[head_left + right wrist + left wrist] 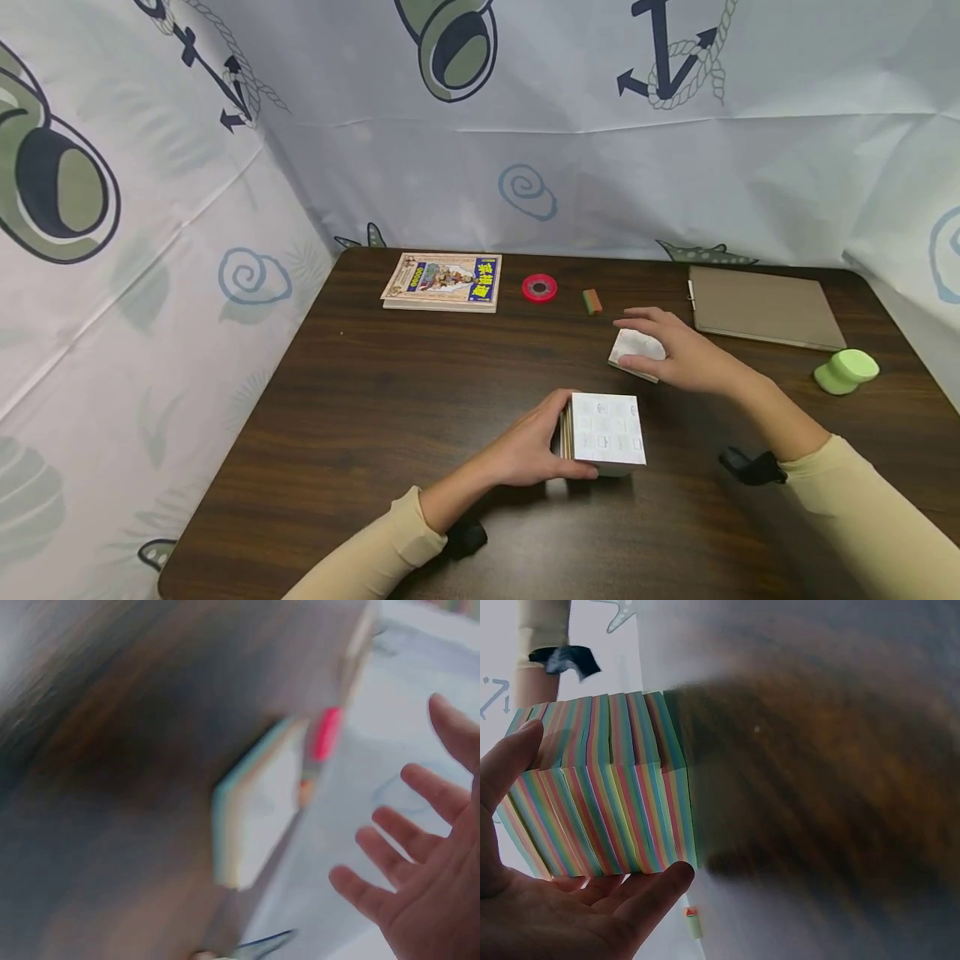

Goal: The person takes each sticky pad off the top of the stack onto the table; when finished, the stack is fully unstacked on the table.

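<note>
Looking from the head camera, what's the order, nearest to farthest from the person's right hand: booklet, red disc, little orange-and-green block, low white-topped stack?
From the right hand:
1. Low white-topped stack: seen between thumb and fingers.
2. Orange-and-green block: to the left, farther back.
3. Red disc: left of the block.
4. Booklet: farthest left, near the back edge.

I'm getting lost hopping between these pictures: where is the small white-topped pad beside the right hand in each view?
Head: right of centre, the pad lies beside the right hand.
Left wrist: not visible.
Right wrist: near the middle, blurred, left of the hand.
Shared landmark: the little orange-and-green block, low in the left wrist view, partly hidden behind the pad in the right.
</note>
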A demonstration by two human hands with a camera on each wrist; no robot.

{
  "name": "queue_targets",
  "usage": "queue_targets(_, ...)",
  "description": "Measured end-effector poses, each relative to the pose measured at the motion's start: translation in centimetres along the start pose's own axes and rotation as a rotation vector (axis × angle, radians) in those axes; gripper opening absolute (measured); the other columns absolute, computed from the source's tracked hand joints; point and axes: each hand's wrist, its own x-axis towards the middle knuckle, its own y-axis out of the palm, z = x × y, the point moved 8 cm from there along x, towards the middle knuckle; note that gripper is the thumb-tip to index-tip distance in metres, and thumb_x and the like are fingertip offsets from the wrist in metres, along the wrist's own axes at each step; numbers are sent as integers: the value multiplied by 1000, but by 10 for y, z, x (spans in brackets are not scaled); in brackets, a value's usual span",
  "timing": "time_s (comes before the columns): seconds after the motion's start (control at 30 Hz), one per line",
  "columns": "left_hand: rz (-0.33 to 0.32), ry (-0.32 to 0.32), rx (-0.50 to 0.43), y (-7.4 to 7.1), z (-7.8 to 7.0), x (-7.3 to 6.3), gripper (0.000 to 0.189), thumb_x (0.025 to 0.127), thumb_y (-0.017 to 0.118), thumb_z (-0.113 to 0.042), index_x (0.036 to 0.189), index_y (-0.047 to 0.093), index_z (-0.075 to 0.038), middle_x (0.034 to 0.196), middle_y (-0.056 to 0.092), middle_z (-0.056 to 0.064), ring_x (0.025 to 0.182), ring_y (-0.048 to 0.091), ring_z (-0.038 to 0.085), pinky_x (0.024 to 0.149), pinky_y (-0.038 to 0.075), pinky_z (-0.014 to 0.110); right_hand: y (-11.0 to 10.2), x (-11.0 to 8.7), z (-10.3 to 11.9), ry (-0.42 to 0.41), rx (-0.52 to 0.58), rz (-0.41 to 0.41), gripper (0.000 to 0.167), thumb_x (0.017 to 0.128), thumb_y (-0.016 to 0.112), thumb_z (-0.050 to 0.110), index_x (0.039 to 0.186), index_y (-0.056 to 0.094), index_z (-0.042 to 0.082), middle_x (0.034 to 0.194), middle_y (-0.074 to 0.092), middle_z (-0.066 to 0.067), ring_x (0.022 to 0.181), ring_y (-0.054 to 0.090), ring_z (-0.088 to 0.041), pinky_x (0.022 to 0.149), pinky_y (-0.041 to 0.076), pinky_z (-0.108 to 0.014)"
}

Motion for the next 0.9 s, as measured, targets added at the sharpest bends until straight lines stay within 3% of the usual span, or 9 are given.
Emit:
queue_targets(0.17,9,2,-8,0,0,1,86,72,88,-35,139,38,-15,126,50,-4,108,51,10,92,41,26,-9,-15,49,-96,51,25,55,94,64,42,142,51,19,148,41,-8,135,36,-31,98,37,-55)
queue_targets(0.4,13,7,-12,1,0,-1,86,72,89,-33,139,38,-16,125,51,-4,107,52,9,91,42,25,13,-45,102,-219,-67,104,69,86,64,61,142,51,24,148,41,7,132,42,-16,99,42,-43)
queue_targets(0.63,9,12,-2,2,0,-1,88,69,90,-29,139,38,-18,126,51,-5,109,51,6,93,41,25,26,-55,116,-331,-198,56,78,78,75,58,141,53,17,143,47,-4,127,48,-24,98,42,-47)
queue_targets(0.9,12,19,-13,1,0,1,85,70,90,-28,137,38,-18,126,51,-5,109,51,6,93,41,25,29,-53,116,-368,-211,18,74,75,84,41,138,55,16,138,50,-1,121,51,-19,91,47,-43)
